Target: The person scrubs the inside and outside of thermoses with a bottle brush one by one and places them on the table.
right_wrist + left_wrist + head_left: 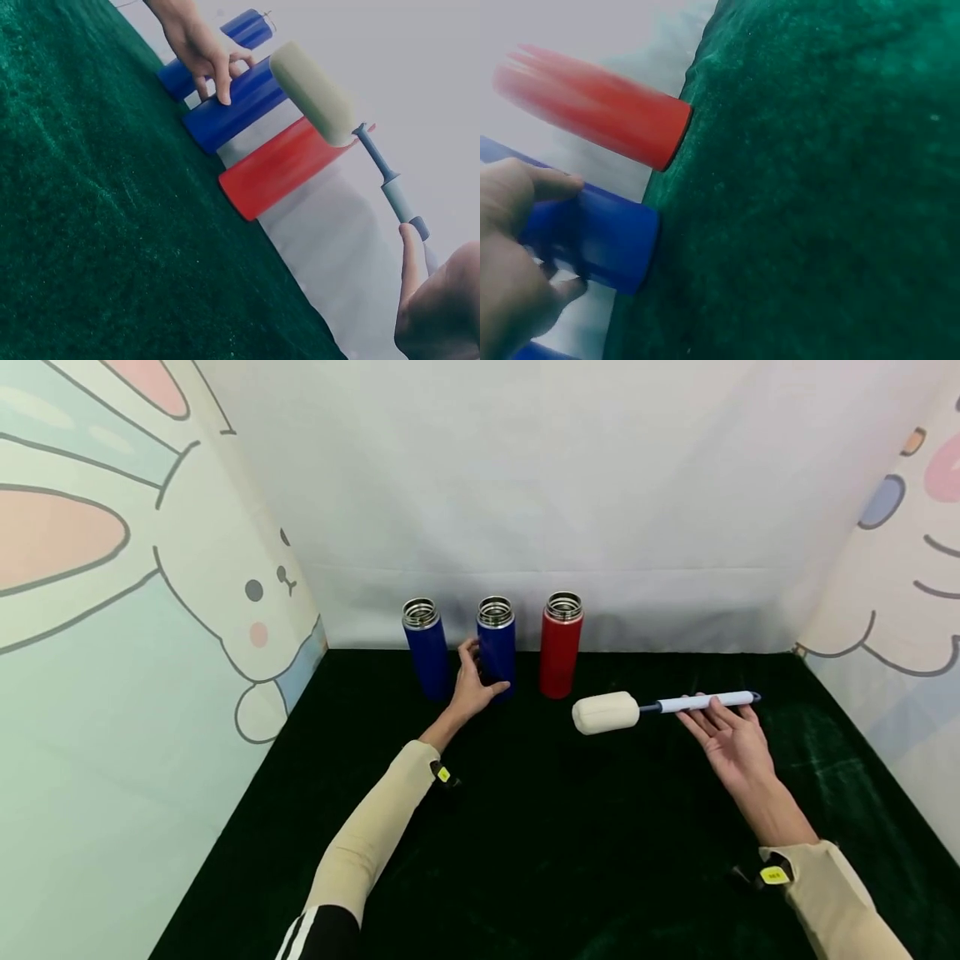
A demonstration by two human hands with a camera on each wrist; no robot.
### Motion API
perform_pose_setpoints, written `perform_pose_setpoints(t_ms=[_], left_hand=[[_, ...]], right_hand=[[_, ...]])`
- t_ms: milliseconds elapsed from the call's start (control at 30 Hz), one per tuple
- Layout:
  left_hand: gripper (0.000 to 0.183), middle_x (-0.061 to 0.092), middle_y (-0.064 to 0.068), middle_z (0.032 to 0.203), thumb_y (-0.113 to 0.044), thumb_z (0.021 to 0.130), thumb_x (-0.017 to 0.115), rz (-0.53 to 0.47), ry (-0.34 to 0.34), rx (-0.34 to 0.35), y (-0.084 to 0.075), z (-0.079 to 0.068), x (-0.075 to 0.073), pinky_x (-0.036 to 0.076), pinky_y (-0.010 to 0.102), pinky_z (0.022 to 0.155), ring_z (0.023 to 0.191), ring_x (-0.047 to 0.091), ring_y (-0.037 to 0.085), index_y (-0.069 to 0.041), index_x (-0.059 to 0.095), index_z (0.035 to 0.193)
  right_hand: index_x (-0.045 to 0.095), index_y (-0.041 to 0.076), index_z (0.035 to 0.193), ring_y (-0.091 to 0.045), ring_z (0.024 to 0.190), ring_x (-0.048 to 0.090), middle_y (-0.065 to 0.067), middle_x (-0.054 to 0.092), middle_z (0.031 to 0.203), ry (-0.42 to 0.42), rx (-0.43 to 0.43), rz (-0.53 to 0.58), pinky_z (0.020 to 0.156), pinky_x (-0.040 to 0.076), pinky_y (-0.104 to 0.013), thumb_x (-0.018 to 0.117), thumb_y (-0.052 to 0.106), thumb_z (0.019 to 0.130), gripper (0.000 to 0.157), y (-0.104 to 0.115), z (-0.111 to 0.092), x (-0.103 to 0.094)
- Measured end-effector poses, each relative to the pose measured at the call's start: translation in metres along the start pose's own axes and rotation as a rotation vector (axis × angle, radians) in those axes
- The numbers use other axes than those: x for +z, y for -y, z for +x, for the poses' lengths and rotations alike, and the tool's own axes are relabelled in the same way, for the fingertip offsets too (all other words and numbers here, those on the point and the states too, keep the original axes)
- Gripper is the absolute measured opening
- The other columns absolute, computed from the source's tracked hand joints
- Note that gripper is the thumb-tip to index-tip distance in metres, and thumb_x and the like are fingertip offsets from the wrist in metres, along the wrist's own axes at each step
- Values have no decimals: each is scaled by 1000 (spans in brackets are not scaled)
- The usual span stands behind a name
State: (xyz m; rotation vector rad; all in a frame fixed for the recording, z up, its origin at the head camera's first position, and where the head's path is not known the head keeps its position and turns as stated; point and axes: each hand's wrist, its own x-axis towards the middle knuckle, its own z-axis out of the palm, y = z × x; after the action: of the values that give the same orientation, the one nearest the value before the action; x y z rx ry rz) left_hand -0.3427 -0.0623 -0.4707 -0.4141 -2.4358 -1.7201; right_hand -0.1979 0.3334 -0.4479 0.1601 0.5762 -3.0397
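Observation:
My left hand [471, 693] is at the middle blue bottle [497, 643], thumb across its front and fingers at its left side. In the left wrist view, thumb and fingers lie on opposite sides of that blue bottle [619, 236]. It stands upright, its steel threaded mouth uncovered. My right hand [731, 747] holds a bottle brush by its pale handle [708, 702], between thumb and fingers. The brush's cream sponge head [606, 713] points left, raised in front of the red bottle [281, 169] in the right wrist view.
Another blue bottle [426, 647] stands upright to the left, and the red bottle stands to the right; both have uncovered steel mouths. Dark green cloth [570, 843] covers the table. A white backdrop [637, 510] rises behind, with cartoon-printed panels [172, 693] at both sides.

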Motion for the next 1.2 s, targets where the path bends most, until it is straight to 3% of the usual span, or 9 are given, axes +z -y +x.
perform_pose_setpoints(t_ms=[133, 267, 367, 467, 533, 633, 867, 1033, 1200], left_hand=[[87, 35, 21, 158, -5, 89, 78, -14, 61, -59, -1, -16, -16, 41, 58, 114, 147, 40, 39, -13, 18, 152], [75, 51, 24, 145, -6, 91, 76, 5, 72, -111, 6, -42, -42, 52, 52, 104, 132, 57, 37, -6, 28, 149], [62, 63, 24, 129, -5, 93, 73, 18, -11, -161, 12, -59, -63, 60, 40, 87, 106, 71, 28, -3, 38, 144], [53, 68, 21, 116, -6, 95, 71, -7, -144, -195, 20, -65, -82, 60, 28, 71, 85, 73, 16, -4, 43, 140], [52, 68, 20, 115, -8, 95, 70, -24, -216, -184, 21, -65, -92, 57, 23, 68, 83, 71, 13, -6, 43, 139], [62, 64, 21, 126, -12, 93, 74, -38, -265, -128, 22, -59, -102, 57, 26, 77, 98, 69, 22, -8, 37, 143], [95, 36, 23, 155, -16, 86, 83, -40, -230, -49, 22, -39, -107, 43, 56, 110, 141, 43, 41, -16, 16, 154], [102, 30, 20, 158, -18, 84, 85, -61, -232, -30, 32, -27, -99, 33, 61, 117, 145, 38, 41, -20, 12, 155], [102, 32, 21, 156, -13, 83, 85, -82, -232, -25, 38, -20, -90, 35, 60, 116, 140, 42, 41, -24, 13, 154]], right_hand=[[30, 36, 137, -35, 111, 71, -18, 66, 115, -2, -3, 9, 94, 58, -53, 49, -3, 103, 55, 3, 0, 0], [29, 39, 138, -35, 110, 71, -18, 67, 116, -6, 7, 16, 97, 57, -53, 49, -3, 104, 58, 6, -3, -5], [30, 40, 136, -36, 111, 71, -17, 66, 117, -8, 3, 40, 98, 56, -53, 48, -4, 104, 58, 10, -5, -8], [34, 38, 134, -37, 116, 68, -16, 62, 123, -3, -10, 78, 101, 54, -55, 48, -6, 103, 55, 15, -6, -12], [37, 36, 133, -37, 121, 66, -15, 60, 126, 1, -13, 100, 102, 52, -55, 47, -7, 103, 53, 17, -6, -15], [40, 34, 132, -37, 123, 65, -16, 60, 127, 2, -8, 115, 104, 51, -56, 47, -7, 103, 51, 19, -6, -18], [43, 33, 132, -37, 124, 65, -18, 62, 125, 3, 19, 151, 107, 49, -56, 47, -7, 103, 49, 18, -5, -19], [44, 31, 128, -36, 129, 62, -19, 63, 125, -2, 41, 182, 107, 48, -57, 46, -6, 104, 45, 17, -5, -20], [45, 29, 125, -34, 130, 61, -18, 63, 125, -19, 50, 178, 107, 48, -57, 47, -6, 104, 41, 17, -5, -20]])
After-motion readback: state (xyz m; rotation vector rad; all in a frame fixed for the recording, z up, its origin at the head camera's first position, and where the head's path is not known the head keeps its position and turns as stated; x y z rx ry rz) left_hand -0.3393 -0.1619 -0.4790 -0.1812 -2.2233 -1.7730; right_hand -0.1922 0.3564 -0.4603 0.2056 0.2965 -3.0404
